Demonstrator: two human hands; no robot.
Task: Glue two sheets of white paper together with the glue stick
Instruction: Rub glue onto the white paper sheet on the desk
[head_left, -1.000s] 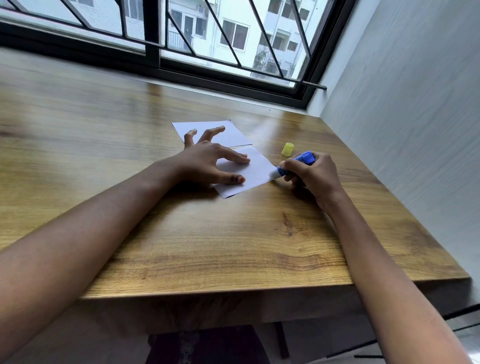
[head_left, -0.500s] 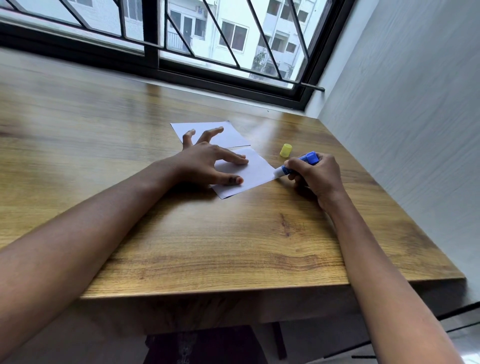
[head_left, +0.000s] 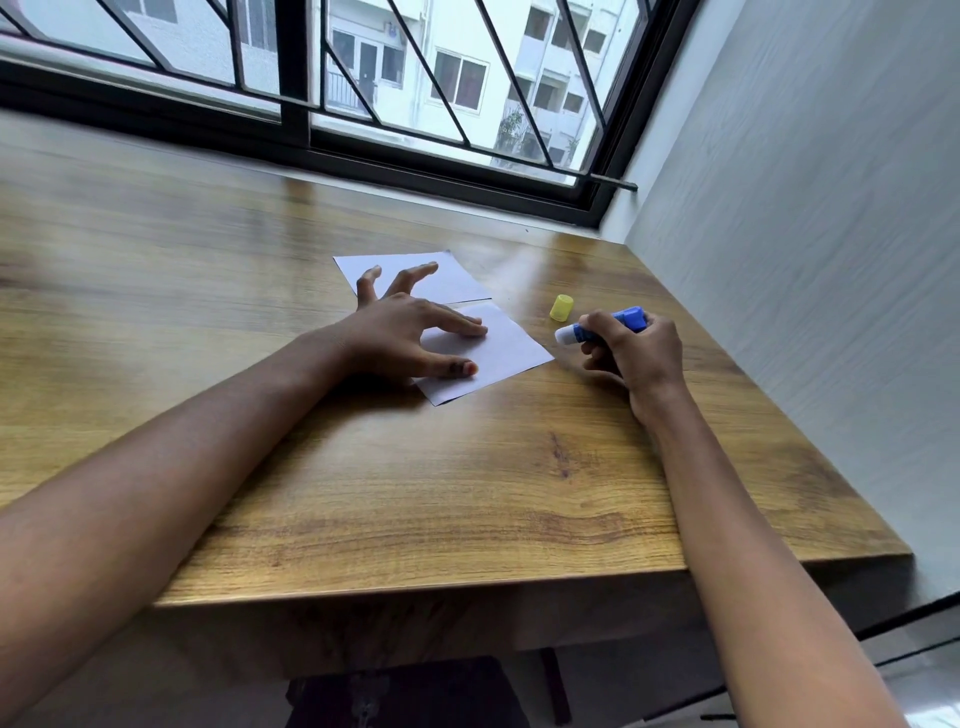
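Two white paper sheets lie on the wooden table (head_left: 467, 493). The near sheet (head_left: 506, 353) is pinned down by my left hand (head_left: 410, 338), whose thumb and forefinger press flat on it. The far sheet (head_left: 441, 275) lies just behind, partly hidden by my raised fingers. My right hand (head_left: 636, 353) grips a blue glue stick (head_left: 602, 327) with its white tip bared. The tip points left and hovers just off the near sheet's right corner. The stick's yellow cap (head_left: 562, 307) stands on the table beside it.
A grey wall (head_left: 805, 260) runs close along the table's right edge. A barred window (head_left: 363, 93) with a dark frame lines the far edge. The table's front edge (head_left: 519, 577) is near my forearms.
My right hand has lifted the glue stick's tip off the near sheet's right edge and drawn it slightly right. My left hand has kept pressing the sheet.
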